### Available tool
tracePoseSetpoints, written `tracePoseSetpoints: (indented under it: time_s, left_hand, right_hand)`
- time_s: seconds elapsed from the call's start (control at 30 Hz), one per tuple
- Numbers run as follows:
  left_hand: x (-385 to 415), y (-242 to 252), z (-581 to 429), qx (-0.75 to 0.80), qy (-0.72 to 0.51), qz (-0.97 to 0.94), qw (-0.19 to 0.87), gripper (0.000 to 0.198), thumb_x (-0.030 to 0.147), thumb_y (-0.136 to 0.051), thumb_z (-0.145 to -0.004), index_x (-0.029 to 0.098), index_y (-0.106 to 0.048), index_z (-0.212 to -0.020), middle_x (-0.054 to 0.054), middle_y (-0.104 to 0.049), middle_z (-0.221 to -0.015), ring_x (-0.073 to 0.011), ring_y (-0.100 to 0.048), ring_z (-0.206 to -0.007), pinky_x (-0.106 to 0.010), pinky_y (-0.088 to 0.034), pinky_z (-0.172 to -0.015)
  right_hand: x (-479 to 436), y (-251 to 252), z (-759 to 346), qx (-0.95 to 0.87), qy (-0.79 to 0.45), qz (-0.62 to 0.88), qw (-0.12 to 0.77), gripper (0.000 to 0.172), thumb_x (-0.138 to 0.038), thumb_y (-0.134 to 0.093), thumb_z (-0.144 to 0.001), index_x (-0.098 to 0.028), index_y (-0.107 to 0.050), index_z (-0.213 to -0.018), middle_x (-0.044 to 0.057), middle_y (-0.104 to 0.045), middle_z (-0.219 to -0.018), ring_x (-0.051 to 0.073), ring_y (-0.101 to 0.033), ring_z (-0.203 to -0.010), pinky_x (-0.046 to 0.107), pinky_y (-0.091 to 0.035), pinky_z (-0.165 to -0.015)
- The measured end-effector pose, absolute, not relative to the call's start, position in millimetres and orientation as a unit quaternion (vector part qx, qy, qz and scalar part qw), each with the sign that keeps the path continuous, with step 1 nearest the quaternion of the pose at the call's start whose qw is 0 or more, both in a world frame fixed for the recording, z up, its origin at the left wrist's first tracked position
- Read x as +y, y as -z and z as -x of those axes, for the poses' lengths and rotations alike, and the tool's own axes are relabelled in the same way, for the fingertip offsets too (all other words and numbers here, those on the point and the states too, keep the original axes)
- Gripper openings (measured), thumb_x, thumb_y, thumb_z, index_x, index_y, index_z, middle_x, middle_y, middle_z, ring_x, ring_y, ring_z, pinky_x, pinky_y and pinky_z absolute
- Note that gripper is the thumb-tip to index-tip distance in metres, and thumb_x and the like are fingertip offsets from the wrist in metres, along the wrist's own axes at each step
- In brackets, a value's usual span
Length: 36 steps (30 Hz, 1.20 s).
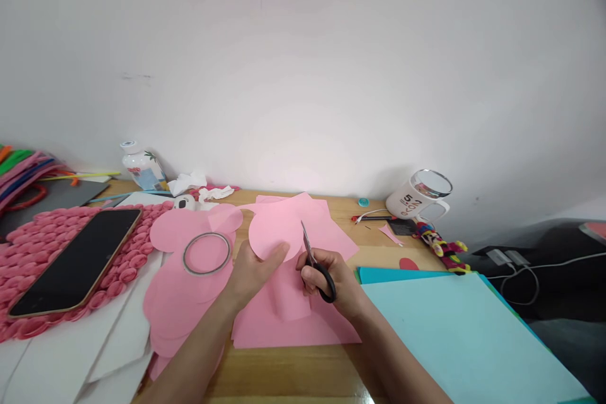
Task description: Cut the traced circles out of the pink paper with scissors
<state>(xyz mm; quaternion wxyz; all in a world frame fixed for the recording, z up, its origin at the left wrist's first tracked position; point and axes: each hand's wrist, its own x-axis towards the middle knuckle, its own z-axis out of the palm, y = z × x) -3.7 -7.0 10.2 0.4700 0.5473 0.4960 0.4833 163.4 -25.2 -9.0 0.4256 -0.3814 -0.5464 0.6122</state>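
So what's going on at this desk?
A person's right hand holds scissors, blades at the edge of a rounded pink paper pinched in the left hand. More pink sheets lie beneath on the table. To the left, a thin ring rests on rounded pink cutouts.

Your single camera rides on your head, so you look forward and down across the wooden desk (265, 379) from your side of it. It faces the pale wall (303, 76), which fills the upper half of the view. Your left hand (255, 268) and right hand (343, 281) sit near the centre, within arm's reach of the lens. The wide view spans from the pink textured mat (47, 227) to the light-blue paper (449, 334).
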Motion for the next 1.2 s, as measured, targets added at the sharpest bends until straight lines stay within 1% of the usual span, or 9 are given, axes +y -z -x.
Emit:
tracePoseSetpoints:
  time_s: [0.2,0.37,0.47,0.6,0.7,0.77,0.87,1.0,1.2]
  left_hand:
    - [-6.5,-8.2,4.7,0.500,-0.477,-0.544,0.476,0.035,0.040,-0.066,-0.070,0.015,-0.067,-0.095,-0.011,-0.072,-0.095,-0.0281,-0.065,-0.091,-0.035,-0.054,-0.074]
    - [-3.6,-3.9,2.8,0.494,-0.522,-0.514,0.468,0.039,0.041,-0.065,-0.072,0.014,-0.065,-0.100,-0.012,-0.071,-0.096,-0.0281,-0.062,-0.100,-0.038,-0.050,-0.084]
    - [-1.6,-3.0,1.7,0.465,-0.551,-0.487,0.493,0.037,0.043,-0.060,-0.078,0.013,-0.065,-0.099,-0.011,-0.072,-0.090,-0.0271,-0.063,-0.099,-0.040,-0.047,-0.088]
    - [-0.4,-3.1,1.5,0.443,-0.581,-0.456,0.508,0.037,0.045,-0.054,-0.081,0.015,-0.065,-0.099,-0.011,-0.071,-0.092,-0.0254,-0.065,-0.096,-0.040,-0.045,-0.092]
    - [-0.6,-4.0,0.6,0.441,-0.598,-0.436,0.508,0.037,0.046,-0.053,-0.082,0.013,-0.066,-0.094,-0.011,-0.071,-0.089,-0.0257,-0.064,-0.097,-0.040,-0.045,-0.093]
    - [-0.9,-5.2,-0.8,0.427,-0.610,-0.425,0.515,0.036,0.046,-0.053,-0.082,0.012,-0.065,-0.087,-0.010,-0.070,-0.086,-0.0250,-0.064,-0.096,-0.040,-0.044,-0.094]
    - [-0.8,-7.7,-3.0,0.400,-0.631,-0.404,0.528,0.035,0.046,-0.054,-0.081,0.013,-0.064,-0.082,-0.008,-0.069,-0.081,-0.0236,-0.065,-0.090,-0.041,-0.044,-0.094]
    - [0.6,-9.7,-3.3,0.376,-0.650,-0.387,0.536,0.043,0.053,-0.051,-0.081,0.012,-0.063,-0.077,-0.009,-0.069,-0.080,-0.0236,-0.065,-0.091,-0.042,-0.041,-0.098]
    - [2.5,-7.2,-0.1,0.334,-0.666,-0.387,0.543,0.055,0.063,-0.043,-0.079,0.013,-0.062,-0.093,-0.010,-0.071,-0.080,-0.0253,-0.064,-0.097,-0.043,-0.039,-0.098]
  right_hand:
    - [-24.9,10.9,-163.1,-0.538,-0.618,0.375,0.434,0.026,-0.040,-0.064,-0.077,-0.016,-0.058,-0.070,-0.007,-0.045,-0.045,0.009,-0.044,-0.041,0.023,-0.038,-0.046]
    - [-22.7,12.0,-161.7,-0.503,-0.597,0.412,0.470,0.026,-0.042,-0.064,-0.076,-0.017,-0.058,-0.075,-0.007,-0.047,-0.047,0.010,-0.047,-0.045,0.025,-0.039,-0.050]
    - [-21.3,10.1,-161.4,-0.490,-0.578,0.430,0.491,0.030,-0.042,-0.071,-0.070,-0.018,-0.056,-0.082,-0.005,-0.049,-0.057,0.011,-0.049,-0.053,0.025,-0.039,-0.054]
    - [-24.8,7.4,-159.5,-0.583,-0.554,0.377,0.459,0.041,-0.041,-0.079,-0.061,-0.020,-0.055,-0.086,0.002,-0.060,-0.077,0.017,-0.054,-0.071,0.029,-0.042,-0.065]
    - [-32.0,7.5,-153.1,-0.640,-0.519,0.361,0.436,0.045,-0.034,-0.084,-0.054,-0.021,-0.055,-0.086,0.005,-0.063,-0.088,0.020,-0.055,-0.083,0.033,-0.043,-0.076]
    - [-36.8,8.4,-147.4,-0.642,-0.516,0.369,0.431,0.044,-0.029,-0.084,-0.055,-0.022,-0.052,-0.084,0.004,-0.064,-0.086,0.020,-0.056,-0.082,0.032,-0.044,-0.073]
    - [-40.2,10.0,-141.1,-0.619,-0.525,0.395,0.430,0.030,-0.023,-0.077,-0.065,-0.021,-0.050,-0.078,0.002,-0.064,-0.076,0.018,-0.058,-0.074,0.031,-0.044,-0.069]
    - [-36.3,11.8,-142.1,-0.575,-0.551,0.403,0.452,0.023,-0.017,-0.070,-0.068,-0.021,-0.048,-0.075,-0.001,-0.060,-0.067,0.014,-0.054,-0.064,0.027,-0.043,-0.062]
    - [-23.3,11.7,-153.9,-0.472,-0.563,0.424,0.530,0.028,-0.028,-0.072,-0.065,-0.021,-0.049,-0.078,-0.003,-0.056,-0.067,0.012,-0.049,-0.060,0.024,-0.038,-0.057]
